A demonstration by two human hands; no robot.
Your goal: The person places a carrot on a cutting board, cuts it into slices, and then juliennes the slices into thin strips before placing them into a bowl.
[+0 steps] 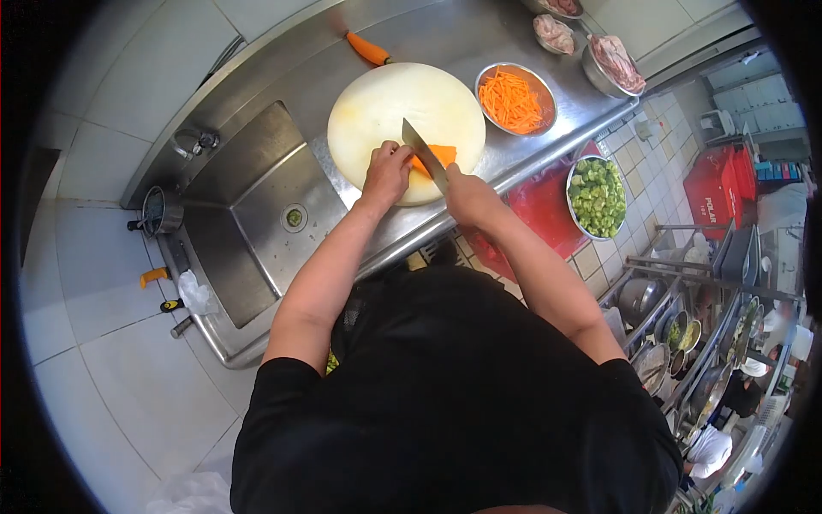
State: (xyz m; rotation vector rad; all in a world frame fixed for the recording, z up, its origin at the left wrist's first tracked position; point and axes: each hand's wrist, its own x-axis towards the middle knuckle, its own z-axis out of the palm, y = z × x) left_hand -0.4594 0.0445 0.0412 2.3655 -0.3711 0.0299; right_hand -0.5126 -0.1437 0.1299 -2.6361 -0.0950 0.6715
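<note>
A round pale cutting board [385, 107] lies on the steel counter. On its near edge sits an orange carrot piece [441, 156]. My left hand [387, 171] presses down on the carrot's left side with curled fingers. My right hand [467, 193] grips the handle of a cleaver [424, 152], whose blade rests across the carrot between the two hands. A whole carrot [368, 49] lies on the counter beyond the board.
A steel bowl of carrot strips [514, 98] stands right of the board. Bowls of raw meat [615, 64] sit farther right. A bowl of chopped green vegetables [597, 197] rests on a red surface below the counter. A sink [257, 214] is at left, and a pan rack [693, 343] at right.
</note>
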